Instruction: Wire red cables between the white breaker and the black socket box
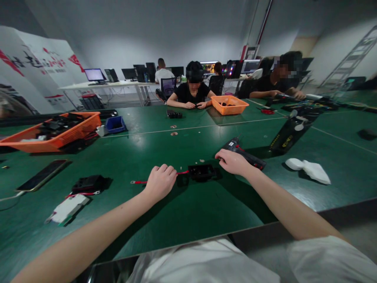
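Note:
My left hand [161, 181] is closed around a red cable [183, 172]. Out of its left side pokes the cable's end with a metal ring terminal [133, 182]. The cable's other end runs into a small open black plastic housing [202, 172] lying on the table, its inside too dark to make out. To the right of the housing, my right hand [232, 161] has its fingers curled together in a pinch; a tiny dark thing may be at the fingertips, too small to name. Just behind and beside that hand lies a black electric screwdriver [252, 159], partly covered by it.
Left on the green table [188, 212] are a phone [43, 175], a black part [90, 183], a white module [68, 208], an orange basket [53, 146] and a blue bin [115, 124]. Right stand a black box [290, 133] and white wrapping [312, 170]. Co-workers sit opposite.

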Motion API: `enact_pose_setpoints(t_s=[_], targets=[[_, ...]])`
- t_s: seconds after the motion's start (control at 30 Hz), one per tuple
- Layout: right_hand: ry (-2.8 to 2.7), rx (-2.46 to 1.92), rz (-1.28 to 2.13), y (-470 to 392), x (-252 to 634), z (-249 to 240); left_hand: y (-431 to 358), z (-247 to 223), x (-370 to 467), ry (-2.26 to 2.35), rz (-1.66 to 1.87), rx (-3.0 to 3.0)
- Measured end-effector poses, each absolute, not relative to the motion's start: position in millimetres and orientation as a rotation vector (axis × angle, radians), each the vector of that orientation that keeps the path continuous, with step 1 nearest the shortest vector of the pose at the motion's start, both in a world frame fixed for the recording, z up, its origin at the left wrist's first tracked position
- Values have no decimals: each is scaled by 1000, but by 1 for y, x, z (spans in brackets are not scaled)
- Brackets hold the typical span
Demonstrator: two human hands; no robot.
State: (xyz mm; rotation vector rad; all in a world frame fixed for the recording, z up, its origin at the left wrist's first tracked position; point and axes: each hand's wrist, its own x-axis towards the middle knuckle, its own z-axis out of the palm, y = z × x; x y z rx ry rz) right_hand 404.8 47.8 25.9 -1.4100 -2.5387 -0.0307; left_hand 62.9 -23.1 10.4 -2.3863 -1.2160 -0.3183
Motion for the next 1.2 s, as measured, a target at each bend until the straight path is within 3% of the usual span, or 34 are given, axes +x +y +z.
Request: enact_pose_setpoints(t_s=[0.4, 1.2], targets=[[-2547, -1703, -300, 37, 392, 27, -24, 12, 64, -1242, -286, -2392], [-2474, -1911, -231, 41, 388, 24, -25, 11, 65, -1244, -272, -2352]])
